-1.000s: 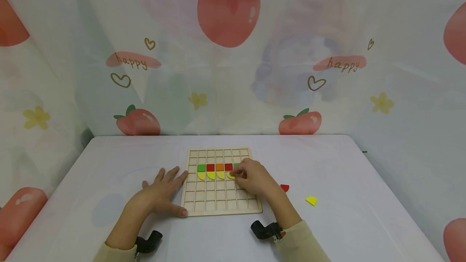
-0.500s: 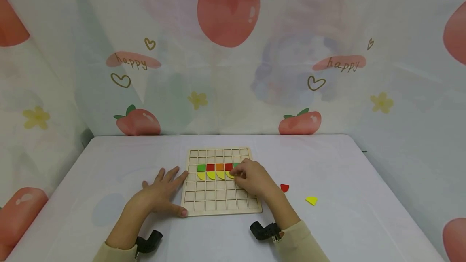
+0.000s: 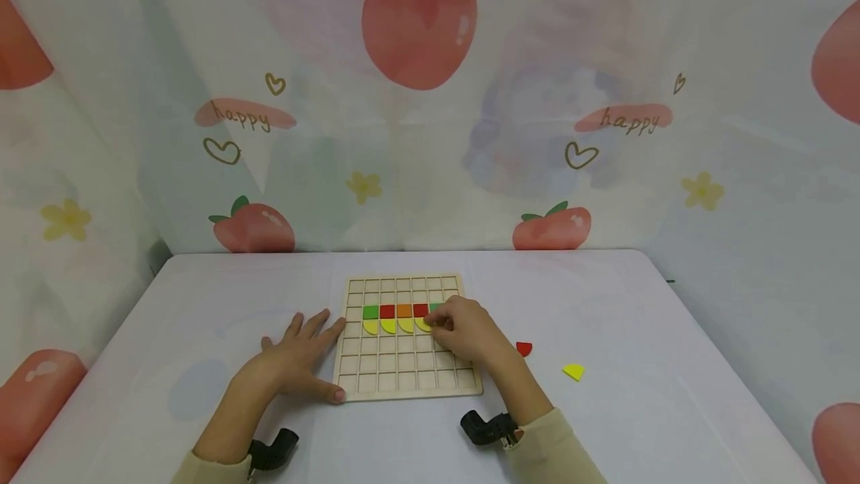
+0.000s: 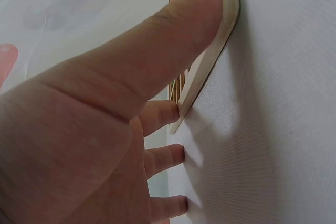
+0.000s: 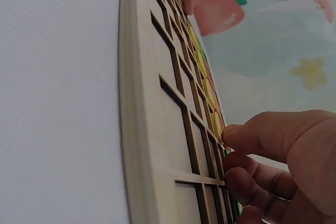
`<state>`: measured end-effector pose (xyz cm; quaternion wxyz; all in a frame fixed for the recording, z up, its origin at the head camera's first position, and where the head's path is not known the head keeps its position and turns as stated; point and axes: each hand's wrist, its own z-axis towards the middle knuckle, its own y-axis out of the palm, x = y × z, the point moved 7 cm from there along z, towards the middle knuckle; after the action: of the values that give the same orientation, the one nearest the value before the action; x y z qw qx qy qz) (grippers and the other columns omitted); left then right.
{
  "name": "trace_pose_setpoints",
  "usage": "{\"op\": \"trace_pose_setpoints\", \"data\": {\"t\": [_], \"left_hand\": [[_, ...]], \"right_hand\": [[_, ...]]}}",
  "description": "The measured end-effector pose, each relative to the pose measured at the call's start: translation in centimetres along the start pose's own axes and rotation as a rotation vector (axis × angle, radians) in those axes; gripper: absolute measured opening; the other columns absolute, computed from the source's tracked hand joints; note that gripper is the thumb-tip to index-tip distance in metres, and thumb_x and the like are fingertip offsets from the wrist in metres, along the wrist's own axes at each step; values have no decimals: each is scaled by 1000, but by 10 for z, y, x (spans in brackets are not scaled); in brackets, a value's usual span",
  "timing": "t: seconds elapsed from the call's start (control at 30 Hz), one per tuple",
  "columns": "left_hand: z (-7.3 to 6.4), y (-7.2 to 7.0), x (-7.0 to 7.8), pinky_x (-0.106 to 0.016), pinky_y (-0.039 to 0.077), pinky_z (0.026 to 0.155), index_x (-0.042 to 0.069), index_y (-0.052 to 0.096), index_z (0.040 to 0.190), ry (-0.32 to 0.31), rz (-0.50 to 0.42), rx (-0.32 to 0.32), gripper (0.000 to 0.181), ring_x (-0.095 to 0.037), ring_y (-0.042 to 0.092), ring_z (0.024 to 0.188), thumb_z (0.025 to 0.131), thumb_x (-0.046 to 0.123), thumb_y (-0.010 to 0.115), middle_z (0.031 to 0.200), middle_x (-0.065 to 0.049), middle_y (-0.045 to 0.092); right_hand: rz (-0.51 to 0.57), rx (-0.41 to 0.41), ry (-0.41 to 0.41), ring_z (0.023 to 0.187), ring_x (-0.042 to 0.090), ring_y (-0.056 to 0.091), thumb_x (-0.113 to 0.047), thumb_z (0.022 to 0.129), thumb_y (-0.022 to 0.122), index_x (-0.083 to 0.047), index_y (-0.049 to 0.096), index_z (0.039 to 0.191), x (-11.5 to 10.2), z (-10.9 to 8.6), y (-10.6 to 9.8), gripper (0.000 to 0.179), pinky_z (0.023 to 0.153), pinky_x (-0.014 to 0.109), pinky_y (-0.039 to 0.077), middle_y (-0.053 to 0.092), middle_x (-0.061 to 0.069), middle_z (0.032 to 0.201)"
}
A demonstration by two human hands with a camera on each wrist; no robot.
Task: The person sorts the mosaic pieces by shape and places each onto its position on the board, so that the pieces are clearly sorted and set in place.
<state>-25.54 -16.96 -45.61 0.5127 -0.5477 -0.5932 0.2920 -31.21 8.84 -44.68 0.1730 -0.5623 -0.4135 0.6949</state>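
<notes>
A wooden grid board lies flat on the white table. Across it runs a row of green, red and orange squares, among them an orange square, with yellow quarter-circle pieces in the cells just below. My right hand has its thumb and curled fingers at the rightmost yellow quarter-circle piece, pinching at its edge; the fingers partly cover it and the green square. My left hand is spread at the board's left side, the thumb on the near corner and a fingertip at the left edge.
Right of the board, a red rounded piece lies beside my right forearm, with a loose yellow quarter-circle piece farther right. Each wrist carries a black camera. A fruit-printed cloth hangs behind the table's far edge.
Both hands keep their places at the board, and the pieces lie as before. Only the head view has shifted very slightly.
</notes>
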Motion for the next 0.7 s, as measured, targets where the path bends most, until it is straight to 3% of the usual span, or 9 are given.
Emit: {"op": "trace_pose_setpoints", "data": {"t": [0.23,0.47,0.7], "left_hand": [[1,0,0,-89,13,94,21,31,158,-4,7,4,121,-55,11,147,60,67,85,164,-15,21],[-1,-1,1,-89,14,94,22,31,158,4,6,11,120,-55,10,147,60,68,84,165,-14,21],[-1,0,0,-88,13,95,23,30,158,2,1,4,120,-54,9,148,61,67,84,165,-13,19]], "right_hand": [[23,13,2,85,15,54,-13,90,68,-17,76,105,-1,-1,-5,18,77,32,48,64,-7,97],[91,49,28,83,15,57,-12,90,69,-16,76,105,2,-3,-16,17,73,31,50,66,-5,97],[83,85,69,84,15,58,-11,89,70,-17,76,107,10,-9,-29,20,71,29,50,65,-6,95]]}}
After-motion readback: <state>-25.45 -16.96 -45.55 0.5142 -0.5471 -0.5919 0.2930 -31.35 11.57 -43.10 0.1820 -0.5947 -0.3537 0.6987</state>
